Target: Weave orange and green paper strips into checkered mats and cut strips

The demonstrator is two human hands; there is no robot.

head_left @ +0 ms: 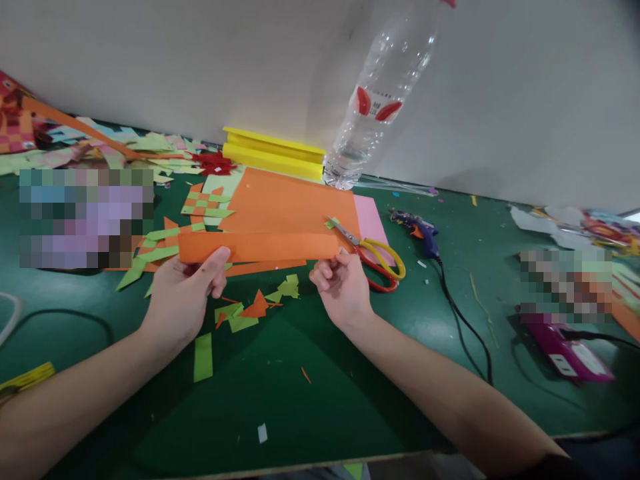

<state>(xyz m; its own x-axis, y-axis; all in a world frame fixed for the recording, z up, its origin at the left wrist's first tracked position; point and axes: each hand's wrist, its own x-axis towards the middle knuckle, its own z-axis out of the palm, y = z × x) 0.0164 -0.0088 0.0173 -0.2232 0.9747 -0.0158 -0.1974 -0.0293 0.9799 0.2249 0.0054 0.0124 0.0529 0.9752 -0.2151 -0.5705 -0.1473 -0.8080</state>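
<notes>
- Orange strip (265, 247), ends pinched by left hand (177, 297) and right hand (346, 290): uneven pull could crease it.
- Scissors (352, 239) beside right hand: knuckles might bump.

Scissors (383, 260), one handle yellow, one red; tabletop (300, 433), dark green; woven paper piece (204, 202), orange-and-green check.

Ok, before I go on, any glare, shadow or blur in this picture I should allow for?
Head view: the green table is dark at its near middle, with paler sheen to either side; no glare on the orange strip; bright glints on the bottle; papers at the right edge look soft and stretched; blocky patches left and right hide what lies there.
</notes>
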